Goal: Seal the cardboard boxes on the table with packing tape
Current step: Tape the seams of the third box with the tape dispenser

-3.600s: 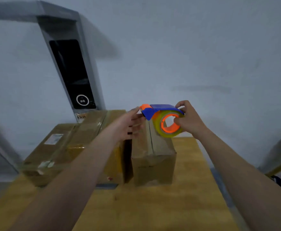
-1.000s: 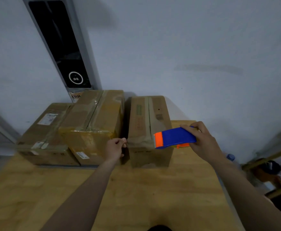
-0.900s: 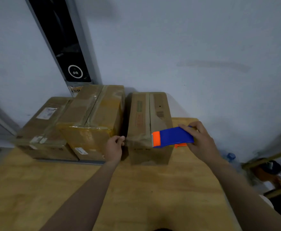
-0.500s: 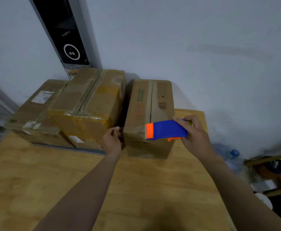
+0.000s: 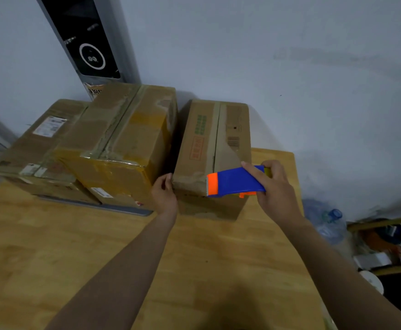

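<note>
Pulled back from the far end now, the smooth blue-and-orange tape dispenser sits at the near top edge of the narrow, creased cardboard box on the woodgrain tabletop, right hand grip clenched round it, left hand grip curled on the box's near-left corner.

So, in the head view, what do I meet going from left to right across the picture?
Left to right: low labelled box → big taped box → left hand → narrow box → right hand holding the tape dispenser → water bottle.
</note>
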A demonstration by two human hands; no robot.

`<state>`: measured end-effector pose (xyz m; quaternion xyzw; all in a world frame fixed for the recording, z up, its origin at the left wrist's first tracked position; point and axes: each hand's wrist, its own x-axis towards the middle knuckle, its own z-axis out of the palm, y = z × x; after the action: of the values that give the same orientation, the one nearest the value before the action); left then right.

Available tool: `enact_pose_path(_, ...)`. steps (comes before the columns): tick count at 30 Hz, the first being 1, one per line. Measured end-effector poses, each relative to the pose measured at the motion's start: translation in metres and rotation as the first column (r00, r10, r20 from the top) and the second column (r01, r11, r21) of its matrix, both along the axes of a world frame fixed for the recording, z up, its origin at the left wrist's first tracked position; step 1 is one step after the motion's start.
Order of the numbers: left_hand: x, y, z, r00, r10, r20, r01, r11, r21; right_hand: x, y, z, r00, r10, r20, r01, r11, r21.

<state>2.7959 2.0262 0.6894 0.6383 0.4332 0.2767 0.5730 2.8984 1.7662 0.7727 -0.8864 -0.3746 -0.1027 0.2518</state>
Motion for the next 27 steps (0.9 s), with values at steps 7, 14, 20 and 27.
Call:
enact_pose_path(7,0.020,0.007,-0.006,0.993,-0.116,-0.004,0.114,0.982,-0.151,0.008,0.000,-0.001,0.999,-0.040,0.011,0.039,0.999,0.020)
enact_pose_path(14,0.040,0.020,-0.004,0.970,-0.208,-0.123,0.185,0.968,-0.169,0.018,-0.005,-0.004,0.993,-0.114,0.010,0.114,0.993,0.030)
enact_pose_path(20,0.035,0.024,0.009,0.944,-0.191,-0.268,0.181,0.981,-0.063,0.014,0.003,-0.004,0.994,-0.105,0.011,0.104,0.994,0.028)
enact_pose_path(27,0.015,0.003,0.026,0.955,-0.277,-0.106,0.265,0.957,-0.117,0.006,0.004,-0.004,0.996,-0.073,0.050,0.073,0.997,0.001)
